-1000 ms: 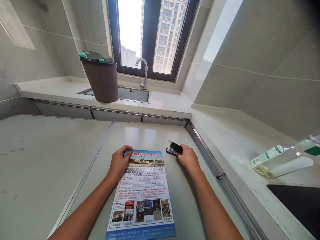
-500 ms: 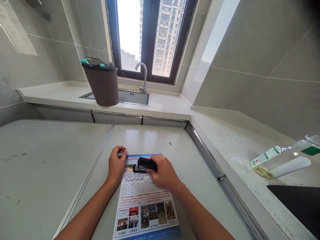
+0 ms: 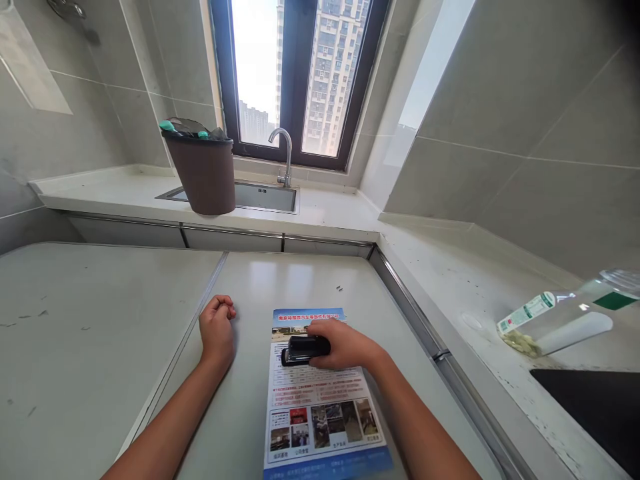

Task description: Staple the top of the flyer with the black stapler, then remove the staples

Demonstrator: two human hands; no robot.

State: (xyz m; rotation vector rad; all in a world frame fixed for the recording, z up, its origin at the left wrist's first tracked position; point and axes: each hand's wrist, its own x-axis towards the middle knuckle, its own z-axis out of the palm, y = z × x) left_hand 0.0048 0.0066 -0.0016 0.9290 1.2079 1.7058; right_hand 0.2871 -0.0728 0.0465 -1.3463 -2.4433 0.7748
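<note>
My right hand [image 3: 345,343] is closed around the rear of a black stapler [image 3: 300,349], whose front end points left. The stapler is over the upper part of a printed flyer [image 3: 320,397] with a blue top band, text and small photos; from above I cannot tell whether it rests on the paper. My left hand [image 3: 217,327] lies on the white table [image 3: 245,413] to the left of the flyer, apart from it. Its fingers are curled in, and I cannot make out anything in them.
A brown bin [image 3: 203,173] with green items stands by the sink [image 3: 267,197] and faucet [image 3: 285,157]. Staple bits [image 3: 339,289] lie on the table. On the right counter are a clear bottle [image 3: 575,313] and a black panel [image 3: 590,407]. A seam [image 3: 200,300] crosses the tabletop.
The flyer, with the stapler and my right hand, has shifted right. My left hand has come away from the flyer's left edge, moved left, and curled its fingers.
</note>
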